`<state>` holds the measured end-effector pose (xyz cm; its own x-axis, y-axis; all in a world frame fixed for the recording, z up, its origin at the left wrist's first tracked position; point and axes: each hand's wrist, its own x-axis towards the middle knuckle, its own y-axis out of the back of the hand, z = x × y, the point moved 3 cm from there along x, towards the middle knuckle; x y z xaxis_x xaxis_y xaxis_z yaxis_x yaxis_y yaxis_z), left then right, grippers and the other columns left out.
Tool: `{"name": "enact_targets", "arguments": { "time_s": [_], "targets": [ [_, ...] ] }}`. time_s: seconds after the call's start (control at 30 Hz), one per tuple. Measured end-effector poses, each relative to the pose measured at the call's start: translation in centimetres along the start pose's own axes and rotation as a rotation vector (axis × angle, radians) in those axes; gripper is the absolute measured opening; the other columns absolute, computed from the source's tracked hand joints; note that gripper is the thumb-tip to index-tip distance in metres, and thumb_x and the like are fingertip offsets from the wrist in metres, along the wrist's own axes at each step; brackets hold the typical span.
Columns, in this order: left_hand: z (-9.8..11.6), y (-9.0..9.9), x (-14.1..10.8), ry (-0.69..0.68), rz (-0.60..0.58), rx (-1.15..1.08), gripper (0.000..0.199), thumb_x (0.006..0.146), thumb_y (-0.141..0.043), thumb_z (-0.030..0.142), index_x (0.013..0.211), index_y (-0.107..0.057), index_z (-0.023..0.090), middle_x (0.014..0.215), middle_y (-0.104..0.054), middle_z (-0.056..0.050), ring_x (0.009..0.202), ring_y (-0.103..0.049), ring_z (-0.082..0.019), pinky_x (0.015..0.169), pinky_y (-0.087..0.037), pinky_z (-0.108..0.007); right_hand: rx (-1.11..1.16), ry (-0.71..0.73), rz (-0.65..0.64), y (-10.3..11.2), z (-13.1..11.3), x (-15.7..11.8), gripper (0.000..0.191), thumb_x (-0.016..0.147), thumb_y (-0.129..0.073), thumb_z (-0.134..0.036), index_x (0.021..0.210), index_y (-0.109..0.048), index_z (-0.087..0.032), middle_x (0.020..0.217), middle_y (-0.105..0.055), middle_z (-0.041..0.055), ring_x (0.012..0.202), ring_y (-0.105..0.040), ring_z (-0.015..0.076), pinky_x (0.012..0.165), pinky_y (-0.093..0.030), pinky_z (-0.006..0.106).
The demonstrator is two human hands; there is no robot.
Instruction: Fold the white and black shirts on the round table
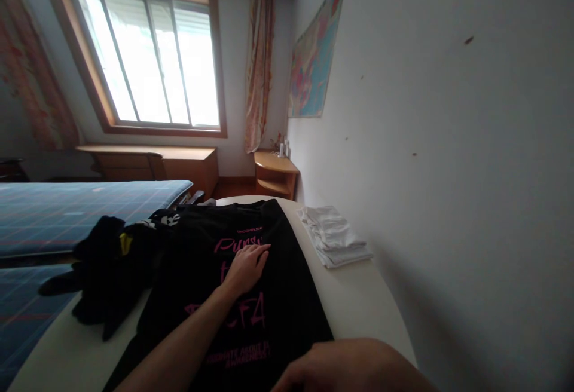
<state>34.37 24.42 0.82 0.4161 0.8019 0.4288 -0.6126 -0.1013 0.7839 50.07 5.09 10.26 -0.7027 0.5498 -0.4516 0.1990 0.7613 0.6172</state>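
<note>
ideally, the left hand (246, 269), open and gripping nothing on the shirt (291, 284) mid-table (359, 296), presses lightly and evenly against creases; whether the right hand (314, 365) grips cannot be told.

On the black shirt (290, 287), pink print reads "Pursu", cut off, with "FA" legible lower down and "ABOUT" and "AWARENESS" near the bottom. Small print above "Pursu" and lettering on the wall map (316, 60) are too unclear to read.
</note>
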Motion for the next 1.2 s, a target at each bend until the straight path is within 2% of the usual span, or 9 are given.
{"name": "enact_targets", "arguments": {
  "time_s": [0.1, 0.27, 0.43, 0.5, 0.63, 0.8, 1.0, 1.1, 1.2],
  "targets": [
    [-0.1, -0.4, -0.1, -0.011, -0.034, 0.057, 0.034, 0.101, -0.045, 0.03, 0.126, -0.067, 0.023, 0.122, -0.068, -0.007, 0.117, -0.06, -0.023, 0.106, -0.044, -0.042, -0.016, -0.007, 0.201, 0.3, 1.0, 1.3, 0.038, 0.087, -0.063, -0.03, 0.125, -0.068, -0.028, 0.09, -0.078, -0.0001, 0.074, -0.071, 0.0148, 0.061, -0.045, 0.017],
    [-0.1, -0.6, -0.1, -0.01, -0.053, 0.078, 0.035, 0.1, -0.046, 0.027, 0.128, -0.066, 0.019, 0.126, -0.065, -0.009, 0.12, -0.057, -0.024, 0.108, -0.042, -0.041, -0.165, -0.059, 0.521, 2.0, 2.5, 3.8, 0.025, 0.085, -0.06, -0.023, 0.107, -0.073, -0.026, 0.086, -0.076, -0.0007, 0.078, -0.07, 0.0163, 0.071, -0.045, 0.022],
    [0.2, -0.6, -0.3, -0.008, -0.065, 0.109, 0.036, 0.098, -0.05, 0.028, 0.13, -0.064, 0.022, 0.13, -0.063, -0.009, 0.124, -0.054, -0.026, 0.109, -0.041, -0.043, -0.168, -0.184, 0.879, 6.1, 5.9, 7.0, 0.026, 0.091, -0.051, -0.02, 0.114, -0.063, -0.018, 0.095, -0.073, 0.0052, 0.085, -0.068, 0.0181, 0.077, -0.046, 0.026],
    [0.3, -0.6, -0.4, -0.011, -0.076, 0.127, 0.038, 0.097, -0.051, 0.031, 0.132, -0.063, 0.024, 0.134, -0.061, -0.009, 0.126, -0.053, -0.027, 0.109, -0.041, -0.045, -0.13, -0.177, 0.955, 8.1, 7.3, 8.6, 0.029, 0.093, -0.049, -0.019, 0.119, -0.06, -0.016, 0.105, -0.071, 0.008, 0.094, -0.066, 0.0176, 0.085, -0.046, 0.026],
    [0.4, -0.6, -0.5, -0.022, -0.092, 0.141, 0.04, 0.097, -0.05, 0.032, 0.136, -0.06, 0.026, 0.139, -0.058, -0.009, 0.129, -0.051, -0.028, 0.111, -0.039, -0.046, -0.172, -0.152, 0.97, 11.4, 9.1, 12.0, 0.036, 0.096, -0.046, -0.018, 0.13, -0.059, -0.014, 0.13, -0.062, 0.0121, 0.121, -0.056, 0.0189, 0.106, -0.038, 0.03],
    [0.3, -0.6, -0.5, -0.025, -0.099, 0.146, 0.04, 0.096, -0.051, 0.03, 0.135, -0.06, 0.025, 0.14, -0.057, -0.01, 0.131, -0.05, -0.029, 0.112, -0.039, -0.048, -0.269, -0.185, 0.928, 14.5, 10.3, 16.6, 0.044, 0.103, -0.039, -0.026, 0.144, -0.05, -0.016, 0.147, -0.051, 0.0121, 0.138, -0.042, 0.0192, 0.115, -0.028, 0.031],
    [0.2, -0.6, -0.7, -0.031, -0.099, 0.149, 0.042, 0.095, -0.051, 0.029, 0.137, -0.059, 0.027, 0.141, -0.057, -0.011, 0.134, -0.048, -0.031, 0.112, -0.039, -0.051, -0.283, -0.287, 0.859, 17.6, 12.0, 21.1, 0.047, 0.104, -0.038, -0.038, 0.145, -0.051, -0.019, 0.154, -0.043, 0.0155, 0.144, -0.034, 0.026, 0.116, -0.027, 0.039],
    [0.2, -0.6, -0.6, -0.032, -0.119, 0.134, 0.043, 0.094, -0.051, 0.026, 0.136, -0.06, 0.028, 0.143, -0.056, -0.01, 0.135, -0.048, -0.031, 0.112, -0.039, -0.051, -0.286, -0.352, 0.861, 18.3, 12.5, 22.1, 0.048, 0.102, -0.041, -0.043, 0.143, -0.054, -0.021, 0.157, -0.037, 0.0156, 0.143, -0.035, 0.0319, 0.113, -0.03, 0.046],
    [0.2, -0.6, -0.4, -0.027, -0.113, 0.113, 0.043, 0.092, -0.051, 0.024, 0.134, -0.062, 0.026, 0.141, -0.058, -0.01, 0.135, -0.048, -0.031, 0.112, -0.04, -0.051, -0.281, -0.418, 0.875, 18.6, 12.8, 23.0, 0.05, 0.1, -0.045, -0.04, 0.142, -0.054, -0.015, 0.156, -0.038, 0.018, 0.141, -0.036, 0.0351, 0.112, -0.028, 0.05]
  ]
}}
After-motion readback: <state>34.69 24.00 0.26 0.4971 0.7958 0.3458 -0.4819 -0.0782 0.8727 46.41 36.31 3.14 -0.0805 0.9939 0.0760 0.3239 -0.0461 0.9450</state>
